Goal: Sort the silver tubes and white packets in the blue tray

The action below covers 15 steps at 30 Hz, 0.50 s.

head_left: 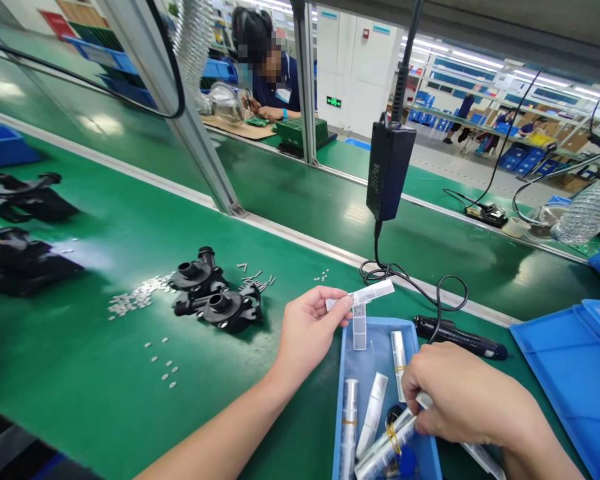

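Observation:
My left hand (307,330) pinches a strip of white label tape (365,295) above the far end of a small blue tray (380,373); a short piece hangs down from it. My right hand (463,400) is closed around a white tube (387,443) bound with a yellow rubber band, low in the tray. Several other white tubes (373,413) lie in the tray. Two black plastic pump housings (215,297) sit on the green bench to the left.
Small metal pins (253,275) and white washers (135,297) are scattered round the housings. A black electric screwdriver (460,335) lies behind the tray, its cable running to a hanging power adapter (387,167). A blue bin lid (575,373) is at right. A person works across the belt.

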### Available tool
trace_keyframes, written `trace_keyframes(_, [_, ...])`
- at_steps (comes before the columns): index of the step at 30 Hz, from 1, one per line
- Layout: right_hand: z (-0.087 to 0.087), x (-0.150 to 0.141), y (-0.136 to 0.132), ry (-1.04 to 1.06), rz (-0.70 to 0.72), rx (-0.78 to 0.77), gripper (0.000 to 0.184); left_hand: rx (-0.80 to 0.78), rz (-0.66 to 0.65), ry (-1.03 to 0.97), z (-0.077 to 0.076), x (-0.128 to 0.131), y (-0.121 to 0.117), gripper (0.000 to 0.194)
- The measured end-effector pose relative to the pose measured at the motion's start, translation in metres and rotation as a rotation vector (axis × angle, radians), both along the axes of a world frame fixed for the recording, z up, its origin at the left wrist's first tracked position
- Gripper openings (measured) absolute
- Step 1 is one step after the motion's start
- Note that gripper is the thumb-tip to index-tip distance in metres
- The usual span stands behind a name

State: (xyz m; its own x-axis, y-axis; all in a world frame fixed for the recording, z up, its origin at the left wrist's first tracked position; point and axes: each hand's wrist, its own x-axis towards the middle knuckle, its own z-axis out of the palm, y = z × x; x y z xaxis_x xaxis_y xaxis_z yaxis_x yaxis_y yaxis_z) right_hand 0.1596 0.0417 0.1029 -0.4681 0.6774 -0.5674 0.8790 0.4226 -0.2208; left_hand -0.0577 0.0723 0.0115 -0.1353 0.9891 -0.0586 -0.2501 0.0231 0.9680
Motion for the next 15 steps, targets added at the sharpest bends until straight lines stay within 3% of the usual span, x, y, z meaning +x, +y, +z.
trace_keyframes(9, [0.000,0.005,0.000,-0.003,0.001,0.001,0.019,0.007,-0.009,0.029,-0.003,0.000,0.000,0.033])
trace_keyframes(15, [0.015,0.021,0.017,0.217,-0.223,0.176,0.016,0.004,-0.005,0.009,-0.002,0.001,0.000,0.032])
